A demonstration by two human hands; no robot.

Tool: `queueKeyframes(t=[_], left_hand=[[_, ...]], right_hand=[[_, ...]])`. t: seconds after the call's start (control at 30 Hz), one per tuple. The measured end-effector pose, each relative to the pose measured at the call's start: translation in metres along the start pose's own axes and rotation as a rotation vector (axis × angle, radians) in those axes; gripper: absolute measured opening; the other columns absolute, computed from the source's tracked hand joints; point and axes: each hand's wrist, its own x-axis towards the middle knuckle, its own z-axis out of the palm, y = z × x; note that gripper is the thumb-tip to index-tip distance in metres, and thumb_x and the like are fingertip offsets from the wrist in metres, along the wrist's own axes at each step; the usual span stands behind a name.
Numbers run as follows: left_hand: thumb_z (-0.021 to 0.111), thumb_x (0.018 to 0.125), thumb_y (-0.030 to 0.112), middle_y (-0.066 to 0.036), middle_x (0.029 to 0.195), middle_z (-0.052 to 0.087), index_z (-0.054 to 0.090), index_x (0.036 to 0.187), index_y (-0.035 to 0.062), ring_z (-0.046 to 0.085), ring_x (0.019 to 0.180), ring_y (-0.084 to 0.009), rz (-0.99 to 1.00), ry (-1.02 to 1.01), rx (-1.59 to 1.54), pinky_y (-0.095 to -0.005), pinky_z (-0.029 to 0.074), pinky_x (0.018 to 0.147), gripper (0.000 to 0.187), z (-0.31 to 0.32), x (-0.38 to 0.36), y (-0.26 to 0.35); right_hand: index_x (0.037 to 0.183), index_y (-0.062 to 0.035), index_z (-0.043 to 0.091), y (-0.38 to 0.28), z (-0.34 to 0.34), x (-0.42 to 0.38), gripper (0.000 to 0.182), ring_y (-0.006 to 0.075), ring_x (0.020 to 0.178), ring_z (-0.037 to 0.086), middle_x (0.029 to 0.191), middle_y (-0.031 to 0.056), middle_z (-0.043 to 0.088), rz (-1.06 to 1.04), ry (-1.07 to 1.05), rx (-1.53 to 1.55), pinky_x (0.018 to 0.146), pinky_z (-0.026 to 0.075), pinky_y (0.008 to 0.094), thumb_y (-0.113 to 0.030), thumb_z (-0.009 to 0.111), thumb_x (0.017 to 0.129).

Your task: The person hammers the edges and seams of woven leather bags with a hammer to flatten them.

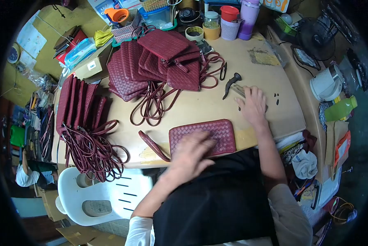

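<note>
A dark red woven wallet [224,137] lies flat at the table's front edge. My left hand [190,153] is over its left part, fingers stretched out and thumb apart, blurred by motion. A dark red wrist strap [154,146] curves on the table just left of the wallet. Further back, my right hand [254,104] reaches down to the tabletop, its fingers bent over the end of a greyish bar-shaped tool [238,89]. Beside that tool lies a dark curved metal tool with a round, hammer-like head [232,84].
Dark red woven pouches [163,47] with cords pile up at the back; more stand at the left [75,104], their straps hanging over the edge. Small dark pieces [277,98] lie at the right. A white chair [75,205] stands front left, a fan [315,37] back right.
</note>
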Motion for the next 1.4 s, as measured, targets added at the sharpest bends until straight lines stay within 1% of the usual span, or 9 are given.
queueKeyframes(t=[0.07, 0.2, 0.27, 0.43, 0.63, 0.73, 1.13, 1.2, 1.4], left_hand=[[0.064, 0.086, 0.037, -0.012, 0.147, 0.039, 0.047, 0.139, 0.0165, 0.033, 0.138, -0.0337, 0.034, -0.195, 0.196, -0.0571, 0.022, 0.112, 0.059, 0.033, 0.005, 0.008], [0.058, 0.090, 0.038, -0.009, 0.150, 0.036, 0.044, 0.142, 0.0213, 0.030, 0.141, -0.0311, 0.040, -0.248, 0.349, -0.0587, 0.016, 0.114, 0.057, 0.059, 0.004, -0.010], [0.058, 0.090, 0.037, -0.009, 0.150, 0.036, 0.044, 0.143, 0.0223, 0.030, 0.140, -0.0309, 0.028, -0.249, 0.321, -0.0585, 0.016, 0.114, 0.056, 0.058, 0.004, -0.010], [0.059, 0.090, 0.034, -0.008, 0.150, 0.037, 0.045, 0.142, 0.0241, 0.032, 0.140, -0.0308, 0.005, -0.264, 0.293, -0.0582, 0.017, 0.114, 0.055, 0.055, 0.008, -0.006], [0.061, 0.088, 0.029, -0.009, 0.149, 0.038, 0.047, 0.140, 0.0252, 0.034, 0.139, -0.0315, -0.023, -0.210, 0.291, -0.0581, 0.020, 0.113, 0.054, 0.061, 0.006, -0.005], [0.061, 0.088, 0.029, -0.009, 0.148, 0.039, 0.047, 0.141, 0.0254, 0.034, 0.138, -0.0316, -0.037, -0.194, 0.292, -0.0582, 0.021, 0.113, 0.054, 0.061, 0.006, -0.004], [0.059, 0.090, 0.030, -0.009, 0.149, 0.038, 0.050, 0.139, 0.0224, 0.032, 0.139, -0.0319, -0.042, -0.216, 0.282, -0.0588, 0.019, 0.113, 0.051, 0.059, 0.007, -0.003], [0.059, 0.090, 0.030, -0.010, 0.149, 0.037, 0.049, 0.140, 0.0225, 0.032, 0.139, -0.0323, -0.036, -0.209, 0.286, -0.0589, 0.019, 0.113, 0.052, 0.059, 0.007, -0.002], [0.064, 0.086, 0.036, -0.016, 0.150, 0.034, 0.041, 0.144, 0.0149, 0.031, 0.140, -0.0356, -0.262, -0.171, 0.453, -0.0568, 0.024, 0.112, 0.066, 0.038, -0.010, 0.007]], right_hand=[[0.110, -0.0047, 0.057, 0.006, 0.009, 0.008, 0.031, 0.0367, 0.092, 0.057, 0.103, 0.0181, 0.059, 0.043, -0.327, 0.065, 0.076, 0.046, 0.0435, -0.031, 0.056, 0.094], [0.112, -0.0033, 0.057, 0.013, -0.008, -0.008, 0.030, 0.0263, 0.075, 0.059, 0.083, 0.0115, 0.058, 0.249, -0.248, 0.656, 0.067, 0.047, 0.0360, -0.030, 0.051, 0.099], [0.106, 0.0000, 0.056, -0.004, -0.058, -0.021, 0.030, 0.0138, 0.060, 0.054, 0.068, 0.0034, 0.053, 0.965, -0.703, 1.575, 0.057, 0.044, 0.0267, -0.029, 0.048, 0.101], [0.104, 0.0002, 0.053, -0.011, -0.090, -0.021, 0.026, 0.0064, 0.056, 0.045, 0.065, -0.0003, 0.048, 0.472, -0.913, 1.030, 0.052, 0.039, 0.0238, -0.025, 0.046, 0.102], [0.113, 0.0037, 0.048, -0.034, -0.095, -0.011, 0.035, 0.0412, 0.074, 0.062, 0.080, 0.0247, 0.061, 0.275, -0.521, 0.646, 0.067, 0.048, 0.0479, -0.028, 0.050, 0.099], [0.111, 0.0019, 0.049, -0.023, -0.100, 0.007, 0.041, 0.0472, 0.090, 0.061, 0.091, 0.0288, 0.063, 0.048, -0.994, 0.237, 0.079, 0.047, 0.0542, -0.037, 0.051, 0.097], [0.113, 0.0022, 0.048, -0.014, -0.117, 0.008, 0.039, 0.0475, 0.093, 0.060, 0.095, 0.0314, 0.063, -0.006, -0.908, 0.288, 0.078, 0.047, 0.0543, -0.032, 0.054, 0.095], [0.113, 0.0019, 0.046, -0.022, -0.104, -0.012, 0.039, 0.0477, 0.090, 0.061, 0.090, 0.0306, 0.063, 0.221, -0.562, 0.470, 0.076, 0.049, 0.0536, -0.032, 0.054, 0.095], [0.109, 0.0010, 0.045, -0.023, -0.103, -0.024, 0.037, 0.0495, 0.089, 0.060, 0.088, 0.0304, 0.063, 0.089, -0.936, 0.251, 0.077, 0.048, 0.0545, -0.033, 0.053, 0.097]])
